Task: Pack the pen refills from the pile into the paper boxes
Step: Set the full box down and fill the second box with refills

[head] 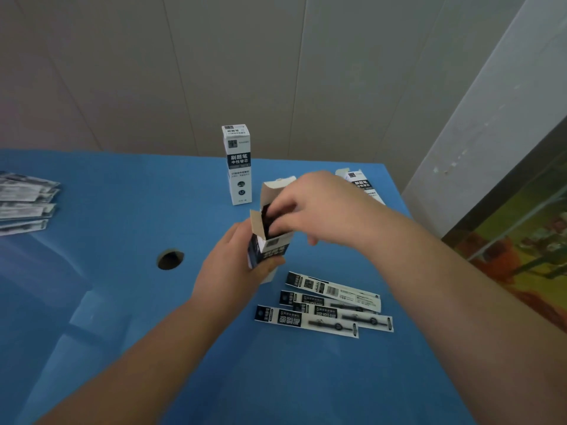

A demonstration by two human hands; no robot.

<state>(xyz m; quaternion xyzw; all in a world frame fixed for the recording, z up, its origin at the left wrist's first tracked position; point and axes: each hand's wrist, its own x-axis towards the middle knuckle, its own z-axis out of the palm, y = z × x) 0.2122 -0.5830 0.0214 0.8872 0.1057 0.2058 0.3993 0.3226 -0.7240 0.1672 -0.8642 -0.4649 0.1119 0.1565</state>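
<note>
- Step in hand, as judged: seating refills inside the open paper box (270,250), held upright above the blue table (122,302) near its middle, top flaps raised.
- To do it well — box kept vertical and steady, packets fed straight down along the long axis, flaps kept clear of the mouth so nothing catches; pressing only until the contents sit below the rim, since thin card may buckle under a hard push.
- Left hand (228,271): wrapped round the lower half of the box, thumb across the front face, fingers behind; forearm entering from the lower left, wrist roughly straight.
- Right hand (319,207): above the box mouth, fingers curled downward into the opening against the dark contents (267,220); whether pinching a refill or merely pressing cannot be told, blur and the flap hiding the fingertips. Forearm entering from the lower right, wrist bent down.
- Remaining pile of pen refills (325,306): several flat printed packets lying overlapped on the table just below the box, nearer the viewer — apparently the next to be packed.
- Standing box (237,165): upright and closed, beyond the hands, apart from them.
- Further box (360,182): lying behind the right hand, mostly hidden.
- Second stack of packets (26,202): at the far left edge of the table, well apart from the work.
- Round hole (170,259) in the table surface, left of the left hand.
</note>
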